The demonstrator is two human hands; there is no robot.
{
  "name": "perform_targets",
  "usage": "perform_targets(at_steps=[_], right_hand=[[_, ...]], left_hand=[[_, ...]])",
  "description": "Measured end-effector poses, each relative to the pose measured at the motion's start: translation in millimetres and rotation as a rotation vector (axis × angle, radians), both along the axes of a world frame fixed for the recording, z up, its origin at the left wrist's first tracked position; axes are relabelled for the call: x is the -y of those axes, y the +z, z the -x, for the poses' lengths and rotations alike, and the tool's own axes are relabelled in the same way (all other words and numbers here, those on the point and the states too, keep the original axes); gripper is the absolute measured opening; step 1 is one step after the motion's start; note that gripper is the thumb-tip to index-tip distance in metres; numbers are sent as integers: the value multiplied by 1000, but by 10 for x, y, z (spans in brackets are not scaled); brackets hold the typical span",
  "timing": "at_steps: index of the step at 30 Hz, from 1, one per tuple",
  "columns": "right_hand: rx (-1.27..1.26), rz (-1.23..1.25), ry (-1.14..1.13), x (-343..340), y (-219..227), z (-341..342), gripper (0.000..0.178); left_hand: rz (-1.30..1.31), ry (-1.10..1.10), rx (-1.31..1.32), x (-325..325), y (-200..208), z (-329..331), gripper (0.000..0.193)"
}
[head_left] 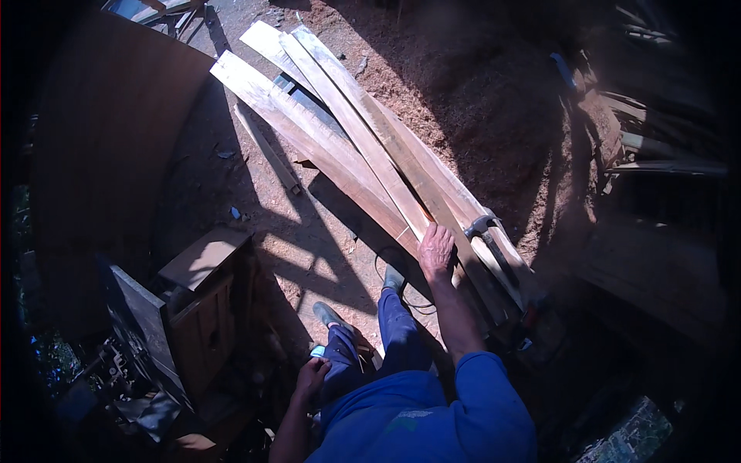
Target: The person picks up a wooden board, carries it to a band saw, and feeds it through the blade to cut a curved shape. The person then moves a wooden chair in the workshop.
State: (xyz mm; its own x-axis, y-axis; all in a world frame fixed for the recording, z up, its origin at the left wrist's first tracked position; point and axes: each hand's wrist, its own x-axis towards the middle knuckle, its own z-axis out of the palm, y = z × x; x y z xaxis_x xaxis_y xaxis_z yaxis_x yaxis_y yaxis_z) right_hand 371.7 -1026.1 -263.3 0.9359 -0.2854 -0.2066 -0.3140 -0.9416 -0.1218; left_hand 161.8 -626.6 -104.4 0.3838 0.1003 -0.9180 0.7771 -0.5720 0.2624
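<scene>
My right hand is closed round the near end of a narrow wooden strip. This strip lies lengthwise over several long, pale planks, next to a darker board on its right. A wider plank with a rough edge lies to the left. Just right of my right hand, a claw hammer with a dark head and light handle rests on the boards. My left hand hangs low beside my left thigh, its fingers curled; whatever may be in them is hidden.
A wooden machine stand with a dark upright plate is at the left. A loose batten lies on the shaded ground. Sawdust and shavings are heaped beyond the planks. Scrap wood is stacked at the far right.
</scene>
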Motion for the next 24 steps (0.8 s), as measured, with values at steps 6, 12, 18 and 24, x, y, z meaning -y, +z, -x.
perform_targets(at_steps=[6, 12, 18, 24], right_hand=[[-9, -91, 19, -75, -6, 278, 50], [-47, -570, -98, -161, 274, 1010, 69], [-15, -653, -236, -48, 1617, 1873, 66], [-21, -469, 75, 503, 2553, 1908, 61]], left_hand=[[31, -49, 21, 6, -100, 131, 31], [202, 36, 193, 131, -137, -167, 27], [421, -66, 380, 749, -270, -977, 36], [541, 324, 474, 1342, 286, -1555, 65]])
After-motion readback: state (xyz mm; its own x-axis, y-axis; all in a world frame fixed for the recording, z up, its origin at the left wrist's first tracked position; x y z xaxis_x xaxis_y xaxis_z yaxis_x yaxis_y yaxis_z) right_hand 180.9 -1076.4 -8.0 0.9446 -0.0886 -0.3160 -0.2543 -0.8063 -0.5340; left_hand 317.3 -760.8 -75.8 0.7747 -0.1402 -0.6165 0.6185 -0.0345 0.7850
